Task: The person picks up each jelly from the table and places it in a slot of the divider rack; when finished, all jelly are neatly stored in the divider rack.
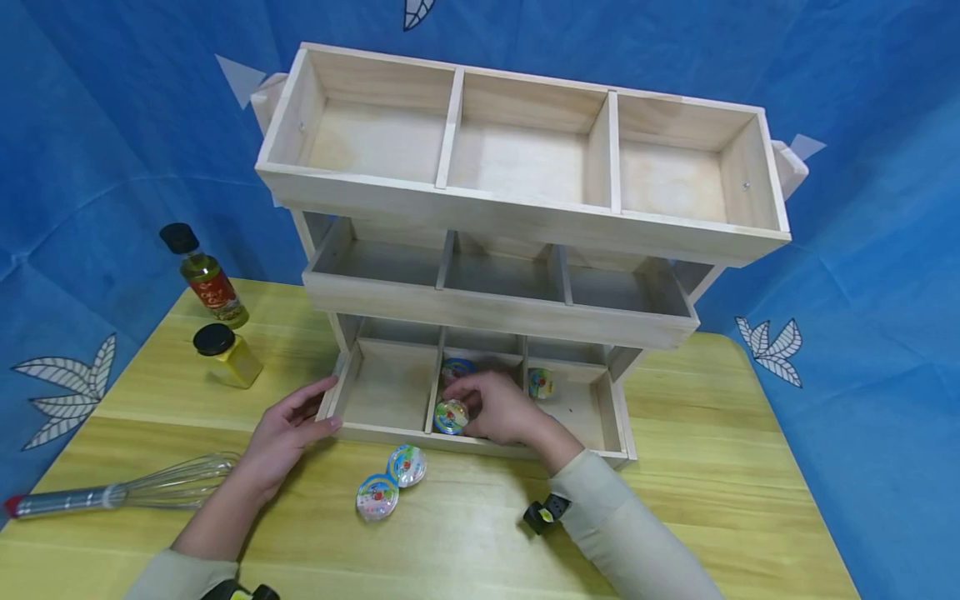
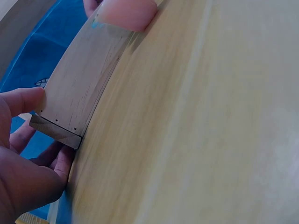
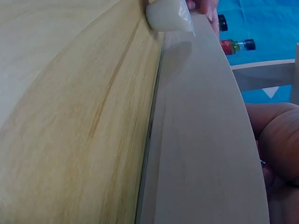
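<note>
A three-tier wooden shelf [image 1: 480, 292] stands on the table, each tier split into three compartments. My left hand [image 1: 281, 437] grips the left front corner of the bottom tier [image 2: 79, 88], thumb at the front and fingers round the side. Reaching into the bottom middle compartment, my right hand [image 1: 498, 410] holds a small jelly cup [image 1: 452, 417] with a printed foil lid by its edge. Behind it in that compartment sits another jelly cup [image 1: 456, 368], partly covered by the hand. A further cup [image 1: 540, 383] lies in the bottom right compartment, tilted against the divider.
Two joined jelly cups [image 1: 377, 497] lie on the table in front of the shelf. On the left are a whisk [image 1: 150, 487], a yellow jar with a black lid [image 1: 228, 358] and an oil bottle [image 1: 213, 283]. The upper tiers overhang the bottom one.
</note>
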Available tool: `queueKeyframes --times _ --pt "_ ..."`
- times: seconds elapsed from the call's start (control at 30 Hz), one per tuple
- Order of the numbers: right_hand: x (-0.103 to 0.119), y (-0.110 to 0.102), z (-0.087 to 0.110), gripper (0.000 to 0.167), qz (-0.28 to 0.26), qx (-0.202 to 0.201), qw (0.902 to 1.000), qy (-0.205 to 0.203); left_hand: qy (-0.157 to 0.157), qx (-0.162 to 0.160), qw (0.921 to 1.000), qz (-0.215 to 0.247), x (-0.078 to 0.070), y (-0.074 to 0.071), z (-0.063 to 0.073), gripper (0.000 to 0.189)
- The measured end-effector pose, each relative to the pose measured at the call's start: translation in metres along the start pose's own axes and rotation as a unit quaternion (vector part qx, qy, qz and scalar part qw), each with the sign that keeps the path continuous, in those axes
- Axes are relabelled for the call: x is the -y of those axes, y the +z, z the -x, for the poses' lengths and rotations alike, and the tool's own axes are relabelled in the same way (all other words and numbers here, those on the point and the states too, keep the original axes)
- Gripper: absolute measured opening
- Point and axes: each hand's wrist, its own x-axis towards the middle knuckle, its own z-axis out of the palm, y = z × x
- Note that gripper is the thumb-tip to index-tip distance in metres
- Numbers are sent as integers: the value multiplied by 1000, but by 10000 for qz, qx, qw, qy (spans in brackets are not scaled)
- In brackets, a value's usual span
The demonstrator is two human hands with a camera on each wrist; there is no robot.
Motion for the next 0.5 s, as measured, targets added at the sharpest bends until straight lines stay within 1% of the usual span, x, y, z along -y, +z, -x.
queueKeyframes --times 0.1,0.23,0.4,0.5 --pt "-1 0 0 49 -65 -5 10000 -63 12 5 10000 9 0 0 0 65" --pt "-2 0 1 49 -285 46 9996 -71 24 14 10000 -2 0 0 0 65" --pt "-2 -1 1 50 -594 236 9979 104 24 23 10000 -6 0 -1 0 65" --pt "0 -3 3 53 -592 311 9976 202 26 15 10000 -46 1 -1 0 65"
